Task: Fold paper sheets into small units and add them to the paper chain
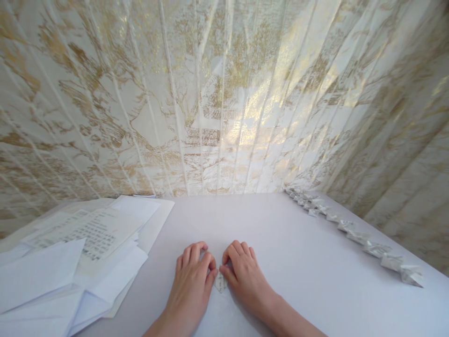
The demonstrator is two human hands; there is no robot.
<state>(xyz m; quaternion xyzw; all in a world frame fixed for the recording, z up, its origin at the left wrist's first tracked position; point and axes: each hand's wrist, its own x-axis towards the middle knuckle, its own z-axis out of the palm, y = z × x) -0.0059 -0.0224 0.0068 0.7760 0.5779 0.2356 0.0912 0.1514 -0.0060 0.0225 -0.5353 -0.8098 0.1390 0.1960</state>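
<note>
A small folded piece of printed paper (220, 282) lies on the white table near its front, between my two hands. My left hand (192, 276) has its thumb and forefinger pinched at the paper's left edge, with the other fingers curled over the table. On the opposite edge, the thumb and bent forefinger of my right hand (242, 269) press the same paper. Part of the paper is hidden under the fingertips, so its full shape cannot be made out.
Loose white and printed sheets (101, 234) are piled at the left, some folded. Along the right edge of the table (280, 243) runs a row of several small folded paper pieces (377, 249). A gold-patterned curtain (217, 117) hangs behind the table.
</note>
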